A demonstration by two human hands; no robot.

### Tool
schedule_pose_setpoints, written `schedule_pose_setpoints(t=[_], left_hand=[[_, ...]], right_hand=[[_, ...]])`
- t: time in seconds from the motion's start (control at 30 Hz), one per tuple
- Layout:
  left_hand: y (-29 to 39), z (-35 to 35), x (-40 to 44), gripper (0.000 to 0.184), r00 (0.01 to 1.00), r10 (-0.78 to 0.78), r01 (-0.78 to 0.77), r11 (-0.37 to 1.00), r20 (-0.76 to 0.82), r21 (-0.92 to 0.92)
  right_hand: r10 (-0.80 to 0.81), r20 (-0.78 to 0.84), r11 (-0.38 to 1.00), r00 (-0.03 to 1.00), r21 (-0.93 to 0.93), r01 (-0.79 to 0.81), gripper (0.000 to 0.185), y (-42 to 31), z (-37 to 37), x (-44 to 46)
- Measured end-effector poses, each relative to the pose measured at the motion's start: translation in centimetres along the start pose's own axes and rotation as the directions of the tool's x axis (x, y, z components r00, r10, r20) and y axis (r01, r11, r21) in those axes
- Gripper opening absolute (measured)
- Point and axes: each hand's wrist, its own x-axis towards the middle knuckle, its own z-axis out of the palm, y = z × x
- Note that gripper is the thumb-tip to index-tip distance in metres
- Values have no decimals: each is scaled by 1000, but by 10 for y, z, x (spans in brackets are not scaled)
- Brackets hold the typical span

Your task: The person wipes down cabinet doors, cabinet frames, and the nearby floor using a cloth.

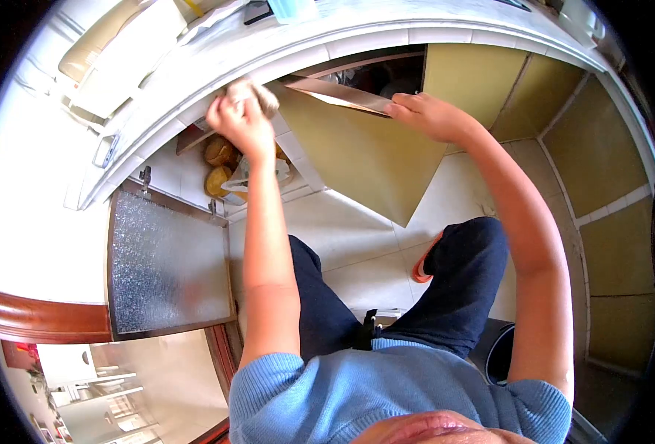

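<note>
My left hand [242, 124] is raised near the counter's front edge. Its fingers are closed around a small, pale-brown rounded thing [265, 101], blurred and partly covered, so I cannot make out its kind. At the right, my right hand [432, 118] grips the upper edge of an olive-yellow cabinet door [364, 148], which stands swung out. Behind that door a dark cabinet opening [386, 74] shows, with its contents hard to tell. Below my left hand, an open compartment holds jars with brownish-yellow contents [218, 181] and a clear plastic bag [257, 177].
A frosted glass door [168, 259] stands open at the left. The white counter [372, 22] curves above, with a light blue container [292, 9] on it. More yellow cabinet doors [593, 148] line the right. A dark bin [499, 351] stands beside my leg on the tiled floor.
</note>
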Motion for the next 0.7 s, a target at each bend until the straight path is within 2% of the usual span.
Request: schedule_pose_setpoints(t=[0.07, 0.1, 0.13, 0.2, 0.23, 0.33, 0.4, 0.47, 0.5, 0.53, 0.6, 0.63, 0.67, 0.7], left_hand=[[28, 25, 4, 21, 985, 60, -70, 996, 162, 58], [44, 32, 7, 21, 960, 120, -125, 992, 255, 4], [54, 43, 5, 25, 944, 114, -129, 991, 310, 28], [64, 57, 2, 29, 932, 180, -188, 982, 314, -2], [69, 55, 3, 32, 907, 132, -133, 991, 399, -25], [86, 63, 2, 34, 874, 127, -88, 991, 470, -105], [105, 70, -2, 36, 878, 147, -135, 989, 456, -60], [119, 81, -4, 30, 822, 165, -291, 944, 545, 153], [122, 89, -5, 26, 827, 39, -179, 964, 561, 196], [125, 88, -4, 26, 824, 47, -186, 964, 564, 191], [129, 80, -1, 30, 778, -2, -158, 967, 628, 200], [124, 75, 3, 25, 768, 182, -222, 975, 614, -12], [122, 72, 2, 25, 767, 185, -224, 974, 614, -13], [121, 68, 0, 24, 742, 157, -119, 988, 651, -103]], right_hand=[[20, -8, 1000, 1000, 9, -20, 45, -1, 2, 0], [0, -16, 1000, 1000, 13, 0, 46, -2, 3, -2], [-18, -26, 1000, 1000, 17, 18, 47, -3, 3, -4], [-5, -26, 1000, 1000, 26, 6, 48, -9, 3, -6], [3, -19, 999, 1000, 34, -2, 48, -11, 4, -6], [-15, -38, 1000, 999, 1, 15, 47, -13, 5, -8], [-43, -56, 999, 997, 13, 44, 48, -14, 8, -10], [-73, -81, 997, 994, 20, 75, 48, -16, 10, -13], [-102, -88, 994, 991, 24, 104, 47, -19, 13, -16], [-131, -96, 991, 987, 29, 134, 46, -21, 15, -17], [-96, -52, 995, 994, 31, 98, 51, -19, 22, -14], [-35, 11, 983, 999, 183, 32, 54, -23, 21, -19], [16, 85, 945, 996, 324, -42, 58, -27, 20, -25], [34, 160, 875, 987, 473, -107, 61, -28, 12, -33]])
